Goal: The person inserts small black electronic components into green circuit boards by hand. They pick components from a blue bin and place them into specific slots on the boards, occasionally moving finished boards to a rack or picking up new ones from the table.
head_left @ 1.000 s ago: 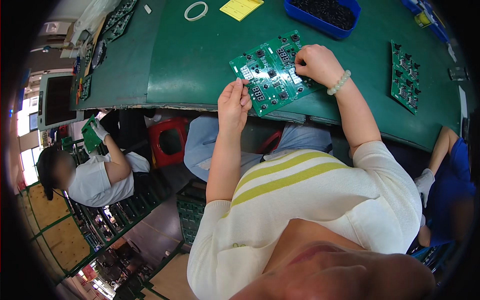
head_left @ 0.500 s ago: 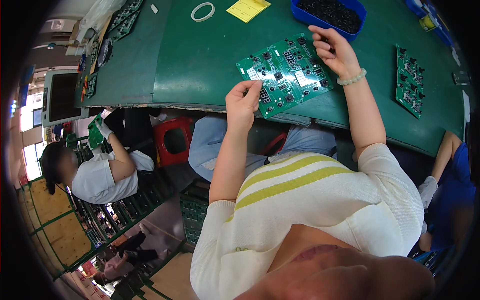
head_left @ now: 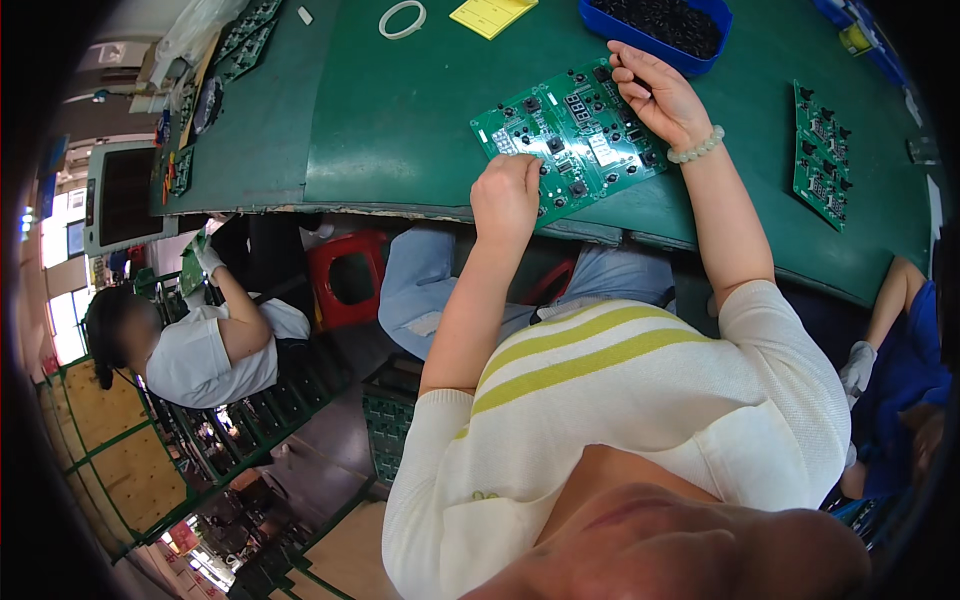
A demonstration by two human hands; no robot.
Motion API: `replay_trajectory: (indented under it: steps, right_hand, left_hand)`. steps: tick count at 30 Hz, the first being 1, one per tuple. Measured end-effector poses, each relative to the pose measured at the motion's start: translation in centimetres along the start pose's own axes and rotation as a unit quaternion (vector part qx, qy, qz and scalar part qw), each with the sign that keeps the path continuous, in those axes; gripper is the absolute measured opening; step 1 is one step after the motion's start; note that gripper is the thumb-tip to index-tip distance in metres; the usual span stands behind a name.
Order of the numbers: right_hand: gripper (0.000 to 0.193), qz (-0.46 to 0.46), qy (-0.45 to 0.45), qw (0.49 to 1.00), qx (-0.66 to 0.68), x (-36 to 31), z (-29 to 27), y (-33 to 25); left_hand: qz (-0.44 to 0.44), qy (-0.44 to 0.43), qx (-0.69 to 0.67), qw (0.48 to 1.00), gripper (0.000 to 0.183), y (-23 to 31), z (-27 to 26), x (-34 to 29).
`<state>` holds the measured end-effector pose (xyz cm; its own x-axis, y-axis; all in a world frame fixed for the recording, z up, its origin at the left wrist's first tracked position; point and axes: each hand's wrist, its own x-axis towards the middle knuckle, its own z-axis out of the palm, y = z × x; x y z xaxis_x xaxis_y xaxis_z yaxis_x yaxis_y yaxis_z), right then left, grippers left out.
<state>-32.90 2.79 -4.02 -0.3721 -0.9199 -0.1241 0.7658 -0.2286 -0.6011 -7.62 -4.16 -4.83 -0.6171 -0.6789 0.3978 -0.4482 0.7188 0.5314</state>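
Observation:
A green circuit board with black knobs and digit displays lies tilted on the green table in front of me. My left hand is over its left part, thumb and fingertips pinched close to the surface; anything between them is too small to make out. Just above the board's upper right corner is my right hand, a bead bracelet at its wrist. Its fingers are curled together, and I cannot make out what they hold. Beyond that hand stands a blue bin full of small black parts.
A second circuit board lies to the right. A yellow notepad and a white ring sit at the far side. More boards are at the far left. Co-workers sit on both sides, and a red stool stands below the table edge.
My left hand has moved right and slightly up, from the board's left edge further onto it. My right hand has shifted a little left, with its fingers still curled.

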Motion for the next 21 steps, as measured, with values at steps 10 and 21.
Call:
replay_trajectory:
  steps: [10,21]
  right_hand:
    - [0.017,0.026,0.003,0.950,-0.312,-1.5,1.9,-0.1]
    - [0.018,-0.065,-0.084,0.706,-0.700,-3.1,4.4,1.2]
  left_hand:
    - [-0.023,-0.021,-0.028,0.999,0.010,0.2,-0.5,-0.2]
    - [-0.017,-0.050,0.054,0.997,0.013,0.7,-0.5,0.1]
